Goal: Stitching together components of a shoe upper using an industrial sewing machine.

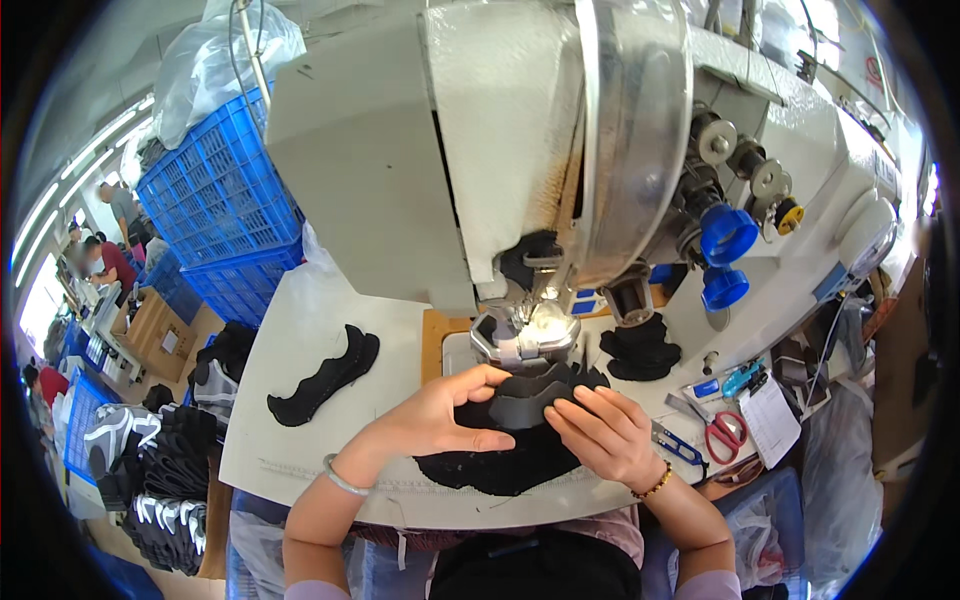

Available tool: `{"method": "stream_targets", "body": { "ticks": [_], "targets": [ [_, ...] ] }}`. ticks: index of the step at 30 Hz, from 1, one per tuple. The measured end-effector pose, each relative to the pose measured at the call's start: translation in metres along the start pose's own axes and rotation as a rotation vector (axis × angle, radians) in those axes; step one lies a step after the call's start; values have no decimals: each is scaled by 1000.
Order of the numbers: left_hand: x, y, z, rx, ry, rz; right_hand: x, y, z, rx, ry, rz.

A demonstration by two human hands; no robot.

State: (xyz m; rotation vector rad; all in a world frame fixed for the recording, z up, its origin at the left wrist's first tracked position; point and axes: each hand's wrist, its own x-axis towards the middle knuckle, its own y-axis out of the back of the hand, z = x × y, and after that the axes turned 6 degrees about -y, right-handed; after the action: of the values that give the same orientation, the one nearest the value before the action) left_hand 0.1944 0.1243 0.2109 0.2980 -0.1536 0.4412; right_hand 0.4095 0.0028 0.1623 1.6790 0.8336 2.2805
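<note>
A dark grey, wavy-edged cut piece is held between my hands, just in front of the sewing machine's needle area. My left hand has its fingers at the left end of the piece, with the thumb stretched out below. Curled over the right end are the fingers of my right hand. Under both hands lies a pile of black fabric pieces. Another stack of black curved pieces rests left on the white table, and a smaller black stack sits right of the needle.
The sewing machine's head looms over the table. On the right lie red-handled scissors, blue thread snips and a paper sheet. Blue crates stand at left, above bundled shoe parts. People work farther off.
</note>
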Motion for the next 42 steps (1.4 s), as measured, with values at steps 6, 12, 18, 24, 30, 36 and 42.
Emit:
{"method": "stream_targets", "body": {
  "ticks": [6,12,18,24,30,36,42],
  "targets": [
    [-3,-7,17,-85,104,99,18,8,6,74,-18,56],
    [5,-6,18,-119,76,204,29,-3,30,53,6,55],
    [2,-11,18,632,-169,497,48,-13,34,158,41,49],
    [4,-4,3,1008,-564,366,45,-23,30,231,19,90],
    [4,-2,-2,1010,-578,427,33,-30,28,315,-75,102],
    [7,-2,-3,1055,-607,463,29,-31,26,243,-71,135],
    [10,-5,-3,1054,-562,460,30,-28,27,203,-32,113]
  ]
}}
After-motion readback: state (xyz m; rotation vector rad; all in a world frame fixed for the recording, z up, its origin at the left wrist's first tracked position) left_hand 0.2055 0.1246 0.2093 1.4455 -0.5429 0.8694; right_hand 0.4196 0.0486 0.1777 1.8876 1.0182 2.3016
